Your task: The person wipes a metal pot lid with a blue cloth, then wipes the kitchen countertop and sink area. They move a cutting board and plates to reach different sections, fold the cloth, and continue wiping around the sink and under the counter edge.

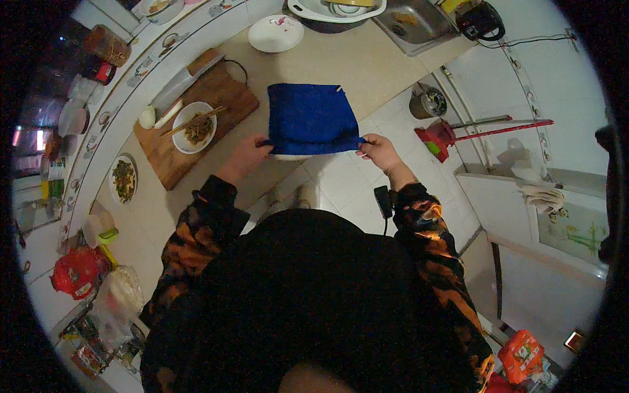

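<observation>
A blue cloth point(314, 115) is stretched flat between my two hands, over the front edge of the counter. My left hand point(248, 154) pinches its near left corner. At the near right corner, my right hand point(378, 151) grips the cloth between thumb and fingers. The cloth's near edge is folded or bunched into a band, and a small pale tag shows at its far right corner. Left of the cloth lies a wooden cutting board point(227, 100), bearing a white bowl point(178, 128) of shredded food with chopsticks point(194, 120) across it.
A kitchen knife point(172, 92) lies on the board's far side beside a peeled white vegetable point(147, 118). A white plate point(275, 34) and a plate of food point(124, 179) stand on the counter. Beyond are a basin point(339, 14) and a sink point(413, 29). A red dustpan point(437, 140) leans at right.
</observation>
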A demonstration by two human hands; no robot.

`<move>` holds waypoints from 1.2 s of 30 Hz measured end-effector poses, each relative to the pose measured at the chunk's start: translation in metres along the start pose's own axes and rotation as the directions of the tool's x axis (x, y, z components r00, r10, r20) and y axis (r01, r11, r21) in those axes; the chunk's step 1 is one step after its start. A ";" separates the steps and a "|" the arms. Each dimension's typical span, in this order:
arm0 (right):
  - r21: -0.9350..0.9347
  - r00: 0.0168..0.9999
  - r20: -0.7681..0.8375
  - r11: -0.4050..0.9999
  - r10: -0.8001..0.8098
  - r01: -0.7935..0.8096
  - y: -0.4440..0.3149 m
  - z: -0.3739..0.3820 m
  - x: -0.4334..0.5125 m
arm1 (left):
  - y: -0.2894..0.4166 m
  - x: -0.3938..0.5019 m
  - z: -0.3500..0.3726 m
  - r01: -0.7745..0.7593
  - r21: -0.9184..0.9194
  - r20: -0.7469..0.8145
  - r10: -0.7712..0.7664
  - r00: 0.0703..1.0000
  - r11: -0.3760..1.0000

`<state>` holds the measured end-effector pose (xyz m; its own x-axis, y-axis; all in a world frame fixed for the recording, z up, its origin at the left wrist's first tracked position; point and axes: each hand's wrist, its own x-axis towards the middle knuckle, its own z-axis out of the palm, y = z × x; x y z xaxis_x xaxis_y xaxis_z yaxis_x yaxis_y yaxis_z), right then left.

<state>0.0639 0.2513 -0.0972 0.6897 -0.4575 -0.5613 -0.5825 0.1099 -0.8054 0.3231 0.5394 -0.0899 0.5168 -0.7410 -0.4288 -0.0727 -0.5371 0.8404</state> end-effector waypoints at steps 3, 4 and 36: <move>0.029 0.999 -0.025 0.999 -0.042 0.043 -0.018 -0.020 0.017 | 0.046 0.024 -0.017 0.008 0.043 0.013 -0.009 1.000 0.999; -0.023 0.992 -0.086 0.996 -0.088 0.087 -0.015 -0.030 0.032 | 0.068 0.034 -0.026 -0.022 0.150 0.031 0.018 0.999 0.988; 0.065 0.746 -0.421 0.803 -0.516 0.592 -0.089 -0.026 0.024 | 0.050 0.060 -0.023 -0.558 0.122 -0.280 0.567 0.774 0.821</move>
<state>0.1213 0.2079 -0.0342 0.6342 -0.7694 0.0770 -0.0316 -0.1253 -0.9916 0.3702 0.4775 -0.0655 0.5975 -0.7659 0.2374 -0.4519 -0.0770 0.8887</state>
